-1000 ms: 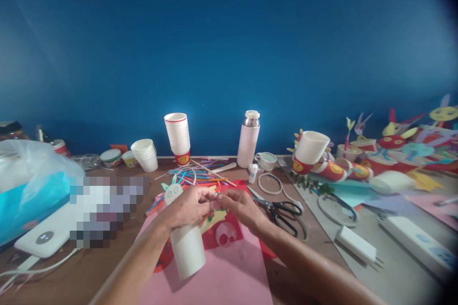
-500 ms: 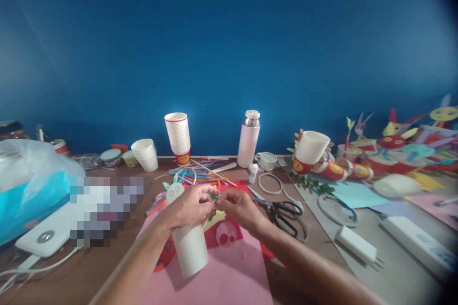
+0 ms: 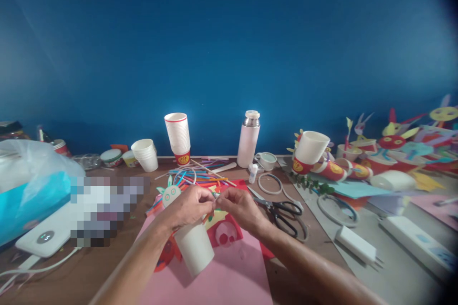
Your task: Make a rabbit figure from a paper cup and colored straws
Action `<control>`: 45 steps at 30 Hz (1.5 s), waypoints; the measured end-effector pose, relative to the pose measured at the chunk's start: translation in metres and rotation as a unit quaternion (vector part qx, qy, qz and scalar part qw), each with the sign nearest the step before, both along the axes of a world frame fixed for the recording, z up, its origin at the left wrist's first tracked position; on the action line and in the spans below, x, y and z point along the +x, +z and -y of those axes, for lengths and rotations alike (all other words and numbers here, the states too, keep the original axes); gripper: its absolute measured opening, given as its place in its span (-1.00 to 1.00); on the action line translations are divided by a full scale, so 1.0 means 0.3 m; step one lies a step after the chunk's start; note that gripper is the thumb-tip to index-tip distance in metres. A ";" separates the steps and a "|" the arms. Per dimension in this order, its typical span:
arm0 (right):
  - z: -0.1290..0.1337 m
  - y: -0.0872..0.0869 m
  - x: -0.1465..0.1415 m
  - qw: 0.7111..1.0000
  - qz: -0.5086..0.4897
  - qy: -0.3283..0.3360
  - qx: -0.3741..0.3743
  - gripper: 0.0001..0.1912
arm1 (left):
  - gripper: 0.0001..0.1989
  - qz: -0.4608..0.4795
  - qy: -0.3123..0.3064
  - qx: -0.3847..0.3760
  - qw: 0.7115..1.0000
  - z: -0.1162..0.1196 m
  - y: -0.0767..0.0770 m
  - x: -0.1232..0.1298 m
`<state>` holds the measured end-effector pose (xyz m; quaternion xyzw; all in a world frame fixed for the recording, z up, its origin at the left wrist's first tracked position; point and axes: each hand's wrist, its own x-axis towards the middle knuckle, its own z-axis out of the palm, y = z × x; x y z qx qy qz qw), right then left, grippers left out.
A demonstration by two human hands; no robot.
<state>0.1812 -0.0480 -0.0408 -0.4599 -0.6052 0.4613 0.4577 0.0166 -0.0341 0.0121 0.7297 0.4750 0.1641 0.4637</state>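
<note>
Two bare hands meet in front of the wearer's chest, both forearms angled inward so that the fingertips can work against each other. The left hand [image 3: 193,206] has its thumb and forefinger brought up to the right hand's tips; below it a white paper cup [image 3: 195,250] hangs tilted. The cup casts its shadow on the pink sheet [image 3: 236,281], so it seems gripped by the left hand, though the fingers on it are hidden. The right hand [image 3: 239,207] is bunched into a pinch, presumably for fine control; whether anything lies between its tips is too small to tell.

A paper face with long ears [image 3: 171,195] shows just beyond the left hand; whether it joins the cup cannot be made out. The pink sheet and red paper [image 3: 232,221] lie on the tabletop [image 3: 71,276] under the hands, perhaps as a work surface. Scissors [image 3: 271,204] rest just beside the right hand, handles turned towards the wearer, likely for easy reach. Coloured sticks [image 3: 218,180] lie loosely behind the hands, and a tall stack of cups [image 3: 178,136] stands upright further back, nested probably to save room.
</note>
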 end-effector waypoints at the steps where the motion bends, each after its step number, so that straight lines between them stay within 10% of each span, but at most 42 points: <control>1: 0.001 0.002 -0.001 1.000 0.000 -0.002 0.000 -0.88 | -0.78 -0.001 0.002 0.005 1.000 -0.002 -0.005 0.000; 33: -0.006 0.003 0.009 0.999 -0.034 0.027 -0.009 -0.77 | -0.83 0.031 0.036 -0.039 0.998 -0.008 -0.013 0.003; 45: -0.072 0.175 0.235 0.998 -0.020 -0.048 0.039 -0.72 | -0.68 0.084 0.035 -0.023 0.996 -0.041 -0.052 -0.021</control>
